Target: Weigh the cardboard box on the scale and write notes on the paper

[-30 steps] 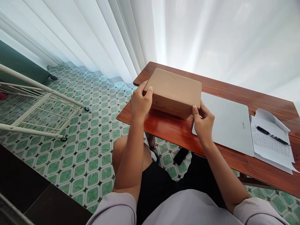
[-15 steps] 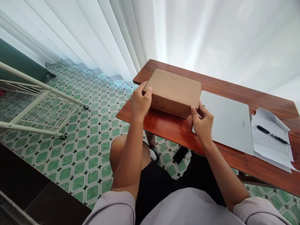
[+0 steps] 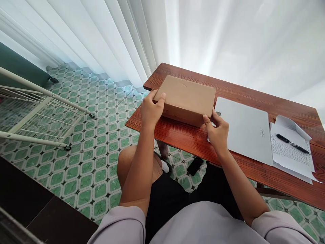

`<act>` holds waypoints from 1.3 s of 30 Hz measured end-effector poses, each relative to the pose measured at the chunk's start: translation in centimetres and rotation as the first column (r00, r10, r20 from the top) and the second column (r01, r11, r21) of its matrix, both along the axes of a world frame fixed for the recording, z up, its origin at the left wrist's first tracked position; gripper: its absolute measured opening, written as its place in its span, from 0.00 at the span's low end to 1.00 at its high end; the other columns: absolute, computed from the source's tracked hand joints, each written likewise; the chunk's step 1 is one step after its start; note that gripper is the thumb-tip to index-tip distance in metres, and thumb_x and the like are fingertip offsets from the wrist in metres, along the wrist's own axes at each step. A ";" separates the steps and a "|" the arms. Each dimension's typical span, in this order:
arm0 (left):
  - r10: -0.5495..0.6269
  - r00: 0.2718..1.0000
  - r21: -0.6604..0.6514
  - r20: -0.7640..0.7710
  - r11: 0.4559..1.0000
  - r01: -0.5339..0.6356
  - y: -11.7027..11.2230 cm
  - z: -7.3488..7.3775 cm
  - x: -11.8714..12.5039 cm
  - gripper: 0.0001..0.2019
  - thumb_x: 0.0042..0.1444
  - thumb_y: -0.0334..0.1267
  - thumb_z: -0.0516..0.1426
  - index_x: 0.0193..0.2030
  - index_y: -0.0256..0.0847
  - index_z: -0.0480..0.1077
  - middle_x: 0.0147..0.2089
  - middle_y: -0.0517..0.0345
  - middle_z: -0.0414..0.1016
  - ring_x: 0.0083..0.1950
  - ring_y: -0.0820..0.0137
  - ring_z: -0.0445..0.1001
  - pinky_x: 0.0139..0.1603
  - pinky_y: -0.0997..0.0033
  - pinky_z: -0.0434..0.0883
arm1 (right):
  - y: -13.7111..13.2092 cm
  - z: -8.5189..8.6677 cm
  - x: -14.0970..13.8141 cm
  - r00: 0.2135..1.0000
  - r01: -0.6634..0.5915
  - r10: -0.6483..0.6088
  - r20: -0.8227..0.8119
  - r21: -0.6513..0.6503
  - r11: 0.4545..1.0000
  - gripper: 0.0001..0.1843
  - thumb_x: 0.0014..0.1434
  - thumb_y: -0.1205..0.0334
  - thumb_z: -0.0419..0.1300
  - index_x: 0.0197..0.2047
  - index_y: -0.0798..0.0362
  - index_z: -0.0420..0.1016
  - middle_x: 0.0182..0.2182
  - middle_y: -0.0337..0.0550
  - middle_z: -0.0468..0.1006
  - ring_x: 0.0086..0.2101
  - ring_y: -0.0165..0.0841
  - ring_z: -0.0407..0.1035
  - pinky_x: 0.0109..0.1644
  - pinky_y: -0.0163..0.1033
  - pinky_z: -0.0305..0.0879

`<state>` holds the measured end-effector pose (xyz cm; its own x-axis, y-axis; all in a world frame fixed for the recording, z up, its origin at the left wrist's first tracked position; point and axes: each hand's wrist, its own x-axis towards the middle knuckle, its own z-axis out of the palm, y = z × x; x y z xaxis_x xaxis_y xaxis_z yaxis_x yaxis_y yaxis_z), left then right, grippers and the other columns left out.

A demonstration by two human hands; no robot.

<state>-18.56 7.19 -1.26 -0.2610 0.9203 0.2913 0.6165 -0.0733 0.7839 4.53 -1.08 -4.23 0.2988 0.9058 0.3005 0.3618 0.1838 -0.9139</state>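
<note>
A brown cardboard box (image 3: 186,96) is on or just over the left part of the red-brown wooden table (image 3: 241,90); whether its underside touches the wood I cannot tell. My left hand (image 3: 152,107) grips its left end, thumb on the top edge and fingers round the far side. At the right end, my right hand (image 3: 217,130) holds the near corner, with the thumb on the front and the fingers along the side. The box looks closed. Just right of it lies a silver laptop (image 3: 243,130), lid down.
Papers with handwriting (image 3: 291,147) and a black pen (image 3: 291,143) lie right of the laptop. A white wire rack on casters (image 3: 48,101) stands on the tiled floor at left. White curtains (image 3: 215,40) hang behind the table. A dark phone-like object (image 3: 195,166) is below the table.
The view has shifted slightly. My left thumb lies a little further over the box's top edge. Both hands keep their hold, and the box has barely moved.
</note>
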 end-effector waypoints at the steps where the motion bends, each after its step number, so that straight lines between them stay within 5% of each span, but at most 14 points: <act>1: 0.000 1.000 -0.005 -0.001 1.000 0.000 0.0 -0.1 -0.1 0.21 0.61 0.52 0.55 0.52 0.43 0.78 0.50 0.54 0.81 0.50 0.60 0.77 0.55 0.62 0.71 | 0.0 0.1 0.0 1.000 0.001 -0.001 0.003 0.000 1.000 0.31 0.63 0.49 0.65 0.66 0.50 0.71 0.60 0.45 0.73 0.60 0.45 0.70 0.66 0.52 0.68; 10: 0.019 0.999 -0.050 -0.031 0.999 -0.021 -0.1 0.1 0.0 0.21 0.60 0.53 0.55 0.52 0.43 0.77 0.52 0.51 0.80 0.55 0.56 0.75 0.60 0.58 0.69 | -0.1 0.8 -0.1 1.000 -0.016 0.017 0.020 -0.027 1.000 0.31 0.62 0.47 0.65 0.65 0.51 0.72 0.60 0.45 0.73 0.60 0.45 0.70 0.64 0.53 0.69; 16: 0.029 0.995 -0.128 -0.097 0.991 -0.042 -0.1 0.4 0.4 0.23 0.63 0.50 0.53 0.58 0.40 0.73 0.56 0.43 0.77 0.60 0.47 0.72 0.66 0.45 0.64 | -0.1 0.5 0.5 0.999 -0.032 0.034 0.021 -0.073 0.997 0.33 0.61 0.45 0.65 0.66 0.51 0.71 0.60 0.45 0.74 0.60 0.46 0.70 0.56 0.51 0.77; 21: 0.014 0.995 0.168 -0.094 0.986 0.002 -1.2 1.0 2.4 0.25 0.64 0.39 0.50 0.67 0.40 0.64 0.72 0.48 0.61 0.78 0.55 0.47 0.78 0.48 0.44 | -0.2 1.0 1.1 0.996 -0.077 0.081 0.038 -0.095 0.992 0.34 0.61 0.45 0.65 0.66 0.51 0.70 0.61 0.44 0.73 0.60 0.43 0.69 0.55 0.47 0.78; 24: -0.037 0.989 0.316 -0.144 0.945 0.081 -2.8 2.0 4.4 0.23 0.66 0.36 0.46 0.66 0.45 0.64 0.73 0.54 0.59 0.80 0.60 0.40 0.79 0.49 0.42 | -0.6 1.4 1.3 0.995 -0.041 0.046 0.093 -0.059 0.997 0.34 0.61 0.44 0.64 0.66 0.53 0.71 0.62 0.47 0.72 0.62 0.42 0.67 0.55 0.45 0.77; 27: -0.114 0.959 0.405 -0.260 0.889 0.215 -4.4 2.7 6.3 0.21 0.67 0.36 0.44 0.64 0.45 0.66 0.68 0.52 0.66 0.77 0.59 0.48 0.76 0.50 0.48 | -1.3 1.8 1.7 0.994 0.020 -0.017 0.105 -0.028 0.999 0.27 0.66 0.43 0.58 0.59 0.52 0.78 0.56 0.47 0.78 0.56 0.41 0.72 0.48 0.43 0.78; 31: -0.207 0.880 0.462 -0.426 0.787 0.409 -6.0 2.4 8.4 0.20 0.68 0.37 0.45 0.61 0.44 0.68 0.59 0.48 0.74 0.67 0.58 0.65 0.68 0.53 0.59 | -2.8 2.2 2.6 0.997 0.010 -0.005 0.075 -0.067 0.998 0.27 0.70 0.43 0.51 0.36 0.52 0.84 0.34 0.44 0.83 0.34 0.35 0.77 0.36 0.39 0.73; 35: -0.305 0.785 0.493 -0.540 0.641 0.588 -7.4 1.3 10.6 0.18 0.66 0.33 0.47 0.58 0.44 0.69 0.50 0.51 0.78 0.54 0.62 0.73 0.57 0.58 0.62 | -5.0 2.2 4.0 0.978 0.030 -0.012 0.208 -0.085 0.996 0.33 0.70 0.48 0.50 0.17 0.54 0.71 0.15 0.39 0.69 0.19 0.28 0.64 0.29 0.37 0.61; 39: -0.392 0.694 0.489 -0.605 0.505 0.711 -8.9 0.1 13.0 0.14 0.63 0.32 0.50 0.53 0.44 0.69 0.43 0.55 0.78 0.45 0.63 0.72 0.47 0.58 0.60 | -7.2 1.5 5.9 0.927 0.090 -0.073 0.369 -0.030 0.995 0.31 0.67 0.56 0.51 0.13 0.55 0.52 0.12 0.36 0.52 0.17 0.23 0.48 0.25 0.37 0.46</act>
